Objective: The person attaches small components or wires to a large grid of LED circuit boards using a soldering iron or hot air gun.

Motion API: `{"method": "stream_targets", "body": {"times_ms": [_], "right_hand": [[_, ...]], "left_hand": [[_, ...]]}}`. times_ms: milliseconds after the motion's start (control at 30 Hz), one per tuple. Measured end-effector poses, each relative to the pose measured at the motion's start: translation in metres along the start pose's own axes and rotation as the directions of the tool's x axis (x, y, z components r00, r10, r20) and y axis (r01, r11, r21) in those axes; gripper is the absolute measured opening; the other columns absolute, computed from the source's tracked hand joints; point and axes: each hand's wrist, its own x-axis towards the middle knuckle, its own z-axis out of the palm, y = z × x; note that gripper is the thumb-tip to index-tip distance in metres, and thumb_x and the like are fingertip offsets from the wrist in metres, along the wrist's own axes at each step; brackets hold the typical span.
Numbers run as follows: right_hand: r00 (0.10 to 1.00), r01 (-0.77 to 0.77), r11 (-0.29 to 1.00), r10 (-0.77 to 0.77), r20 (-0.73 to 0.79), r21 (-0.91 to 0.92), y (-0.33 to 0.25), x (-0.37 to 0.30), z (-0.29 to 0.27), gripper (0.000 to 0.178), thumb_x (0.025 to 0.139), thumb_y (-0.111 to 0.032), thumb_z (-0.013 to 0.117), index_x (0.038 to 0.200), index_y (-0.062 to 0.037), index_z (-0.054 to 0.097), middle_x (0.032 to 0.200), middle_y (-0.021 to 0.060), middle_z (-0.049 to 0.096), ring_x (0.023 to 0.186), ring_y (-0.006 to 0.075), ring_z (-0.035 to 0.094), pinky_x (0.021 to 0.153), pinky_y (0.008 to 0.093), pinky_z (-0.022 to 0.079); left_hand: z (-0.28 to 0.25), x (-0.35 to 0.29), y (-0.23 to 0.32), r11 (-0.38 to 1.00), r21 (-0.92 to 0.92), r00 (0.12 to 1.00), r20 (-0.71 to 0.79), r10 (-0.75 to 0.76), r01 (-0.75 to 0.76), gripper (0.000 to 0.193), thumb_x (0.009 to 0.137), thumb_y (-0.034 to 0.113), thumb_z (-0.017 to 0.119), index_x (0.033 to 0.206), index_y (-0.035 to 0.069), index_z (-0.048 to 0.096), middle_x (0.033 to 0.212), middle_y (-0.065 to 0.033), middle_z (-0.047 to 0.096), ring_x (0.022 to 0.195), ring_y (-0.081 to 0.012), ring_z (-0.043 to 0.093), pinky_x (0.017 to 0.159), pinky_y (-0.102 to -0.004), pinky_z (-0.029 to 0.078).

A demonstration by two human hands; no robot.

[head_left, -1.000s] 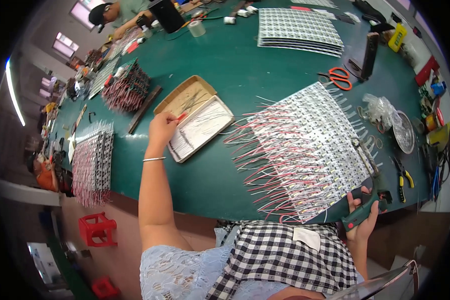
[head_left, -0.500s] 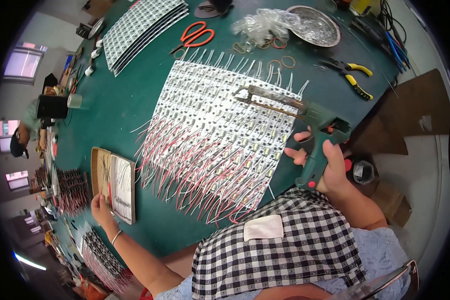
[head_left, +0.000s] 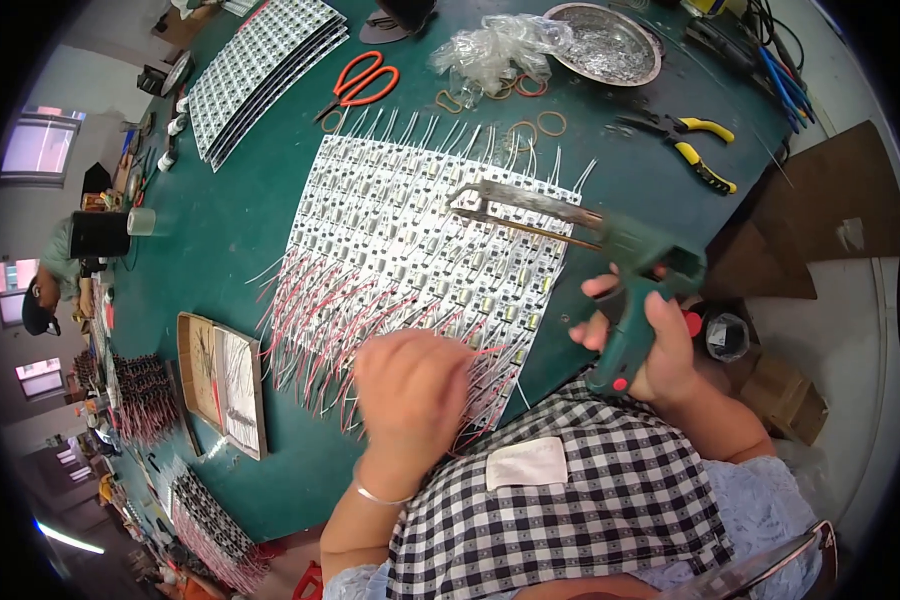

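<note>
My right hand (head_left: 660, 350) is wrapped round the handle of a green soldering gun (head_left: 630, 300). The gun's long metal tip and a thin rod beneath it reach left over a white circuit board panel (head_left: 410, 220); whether they touch it I cannot tell. White wires fringe the panel's far edge, and red and white wires cover its near part. My left hand (head_left: 410, 390), slightly blurred, is closed above those near wires. A red wire (head_left: 488, 351) sticks out to the right by its fingertips, which are mostly hidden.
An open shallow box (head_left: 260, 405) with thin wires lies left. Orange-handled scissors (head_left: 355, 85), rubber bands, clear plastic and a round metal dish (head_left: 660, 65) are beyond the panel. Yellow-handled pliers (head_left: 705, 155) lie at right, stacked panels (head_left: 260, 70) far left. Another person sits at the left.
My left hand has left the open box and come right, over the panel's near wires. The soldering gun stays in my right hand above the panel. The whole view has shifted slightly.
</note>
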Motion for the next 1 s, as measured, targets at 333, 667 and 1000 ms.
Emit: {"method": "stream_targets", "body": {"times_ms": [333,667,1000], "right_hand": [[0.991,0.032,0.771,0.058,0.121,-0.636,-0.025,-0.090,-0.076,0.058,0.082,-0.040,0.059,0.118,0.0029,0.045,0.098,0.0115,0.060,0.074,0.0170,0.061,0.069,0.0289,0.049],[0.903,0.411,0.078,-0.172,0.394,-0.908,-0.043,-0.069,-0.020,0.024,0.072,-0.014,0.064,0.093,-0.0026,0.064,0.087,0.0128,0.063,0.075,0.0299,0.062,0.065,0.0366,0.048],[0.902,0.423,0.083,-0.127,0.412,-0.902,-0.035,-0.069,-0.040,0.027,0.071,-0.015,0.064,0.094,-0.0019,0.062,0.089,0.0120,0.063,0.078,0.0288,0.060,0.069,0.0361,0.046]], "left_hand": [[0.023,-0.005,0.005,0.991,0.090,0.993,0.076,0.088,-0.095,0.022,0.064,0.009,0.066,0.084,0.017,0.065,0.073,0.0051,0.054,0.074,-0.0136,0.051,0.077,-0.0342,0.030],[0.020,-0.006,0.002,0.997,0.044,0.990,0.124,0.063,-0.069,0.022,0.067,0.012,0.066,0.087,0.017,0.066,0.073,0.0047,0.052,0.075,-0.0133,0.050,0.076,-0.0343,0.029],[0.019,-0.001,0.001,1.000,-0.003,0.994,0.110,0.026,-0.025,0.021,0.063,0.007,0.068,0.081,0.018,0.067,0.070,0.0054,0.052,0.073,-0.0136,0.050,0.076,-0.0339,0.028]]}}
